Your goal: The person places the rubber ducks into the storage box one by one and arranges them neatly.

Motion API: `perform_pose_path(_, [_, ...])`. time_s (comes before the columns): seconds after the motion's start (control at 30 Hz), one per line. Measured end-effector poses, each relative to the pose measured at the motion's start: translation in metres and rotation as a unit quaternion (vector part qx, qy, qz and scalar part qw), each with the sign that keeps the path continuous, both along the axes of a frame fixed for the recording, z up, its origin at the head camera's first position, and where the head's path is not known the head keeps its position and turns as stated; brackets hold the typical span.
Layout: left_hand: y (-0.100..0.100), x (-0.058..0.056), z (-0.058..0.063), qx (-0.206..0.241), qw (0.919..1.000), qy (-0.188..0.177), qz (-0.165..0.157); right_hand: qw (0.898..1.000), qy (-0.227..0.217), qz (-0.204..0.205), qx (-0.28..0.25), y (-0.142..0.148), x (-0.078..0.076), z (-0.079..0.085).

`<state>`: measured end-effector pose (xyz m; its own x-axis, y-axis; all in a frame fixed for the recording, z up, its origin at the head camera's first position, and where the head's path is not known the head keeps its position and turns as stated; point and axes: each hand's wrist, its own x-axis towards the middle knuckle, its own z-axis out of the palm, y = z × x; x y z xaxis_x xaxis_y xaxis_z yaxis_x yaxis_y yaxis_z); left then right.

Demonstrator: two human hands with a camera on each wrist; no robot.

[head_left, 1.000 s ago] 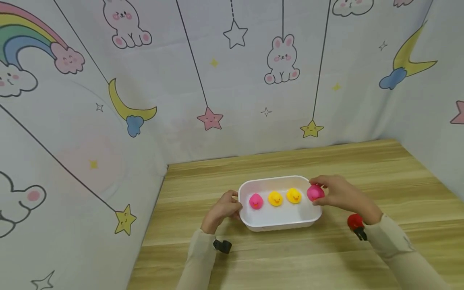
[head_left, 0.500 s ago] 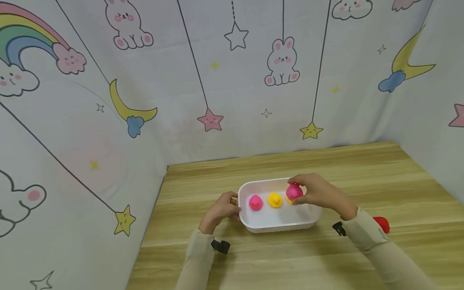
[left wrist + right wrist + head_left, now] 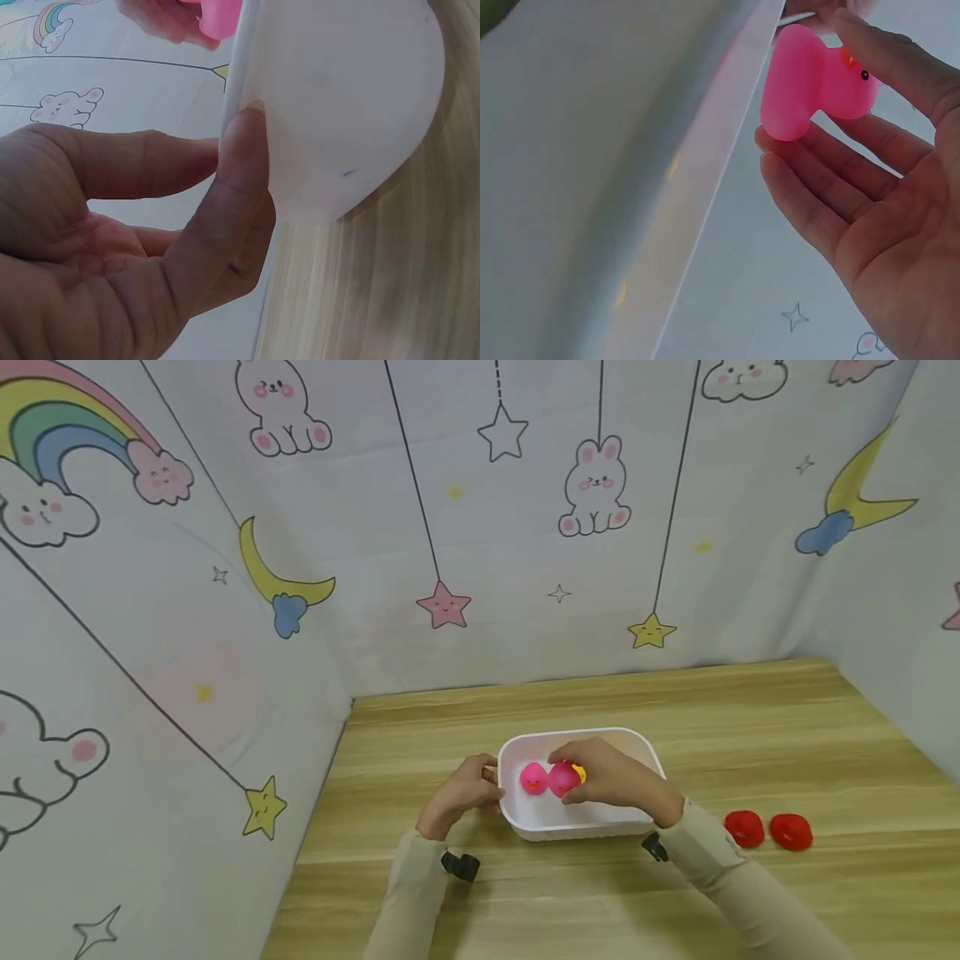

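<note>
A white plastic tub (image 3: 573,831) stands on the table in the head view. At its left end my left hand (image 3: 456,795) pinches the rim, thumb and fingers on the wall (image 3: 345,97) in the left wrist view. My right hand (image 3: 618,777) reaches over the tub, holding a pink rubber duck (image 3: 802,82) between thumb and fingers above the rim. In the head view this duck overlaps a yellow rubber duck (image 3: 581,773), of which only a sliver shows. Another pink duck (image 3: 533,778) sits at the tub's left. The other yellow duck is hidden behind my right hand.
Two red ducks (image 3: 745,829) lie on the wooden table (image 3: 420,727) to the right of the tub, close to the right sleeve. A cartoon-printed white cloth (image 3: 517,560) stands as walls behind and at both sides.
My right hand has carried the held pink duck leftward from the tub's right end to near the other pink duck. My left hand keeps its grip. Both red ducks have come into view.
</note>
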<state>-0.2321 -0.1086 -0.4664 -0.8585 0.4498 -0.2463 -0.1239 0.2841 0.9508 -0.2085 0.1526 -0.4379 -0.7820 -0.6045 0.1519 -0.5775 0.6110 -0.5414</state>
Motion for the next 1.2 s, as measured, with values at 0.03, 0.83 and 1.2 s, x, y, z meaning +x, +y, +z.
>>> perform_pose_path(0.03, [0.0,0.0,0.0,0.0,1.0,-0.003,0.002,1.0,-0.006,0.003,-0.003,-0.004,0.0,-0.001])
perform_pose_path(0.83, [0.0,0.001,0.001,-0.009,0.9999,0.011,-0.002,0.999,-0.027,0.044,0.016,-0.044,-0.007,-0.042])
perform_pose_path(1.2, [-0.001,0.0,-0.002,-0.009,0.9999,0.01,-0.002,0.999,-0.008,0.026,0.046,-0.048,-0.007,-0.055])
